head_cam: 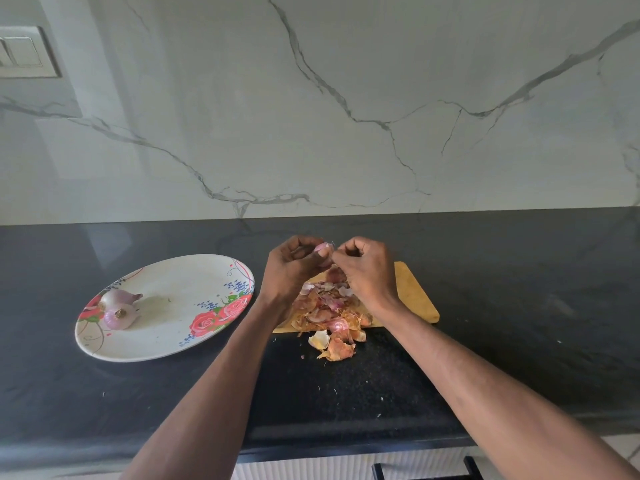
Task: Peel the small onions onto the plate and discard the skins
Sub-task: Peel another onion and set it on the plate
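Note:
My left hand (pixel 294 268) grips a small pink onion (pixel 322 250) above the wooden cutting board (pixel 414 296). My right hand (pixel 363 268) is right beside it, with curled fingers pinching at the onion's skin. Under both hands a heap of orange and pink onion skins (pixel 329 317) covers the board and spills onto the counter in front of it. The white oval plate (pixel 194 292) with red roses lies to the left. Two peeled onions (pixel 119 308) sit at its left end.
Everything stands on a black stone counter (pixel 519 289) against a white marble wall. A switch plate (pixel 24 51) is on the wall at the upper left. The counter's front edge runs near the bottom, with a dark handle (pixel 426 471) below it.

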